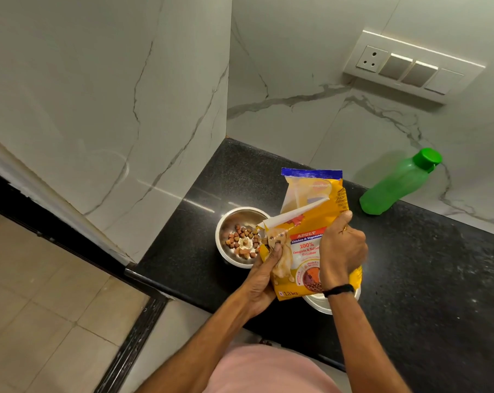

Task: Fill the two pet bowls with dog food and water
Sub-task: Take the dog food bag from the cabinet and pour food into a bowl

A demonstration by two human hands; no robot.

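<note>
Pink shirt (268,370), left hand (264,282) and right hand (341,251) tight around the food bag (305,248), black granite counter (424,279), white marble walls (98,95).

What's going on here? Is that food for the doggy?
A person holds a yellow dog food bag with the left hand and right hand, tipping its open corner over a steel bowl on the black counter. Some kibble lies in it. A second bowl sits mostly hidden beneath the bag. The green bottle sits by the wall, cap on.

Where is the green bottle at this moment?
In the head view, the green bottle stands at the right rear of the black counter, by the marble wall, below the switch panel and right of the dog food bag.
</note>
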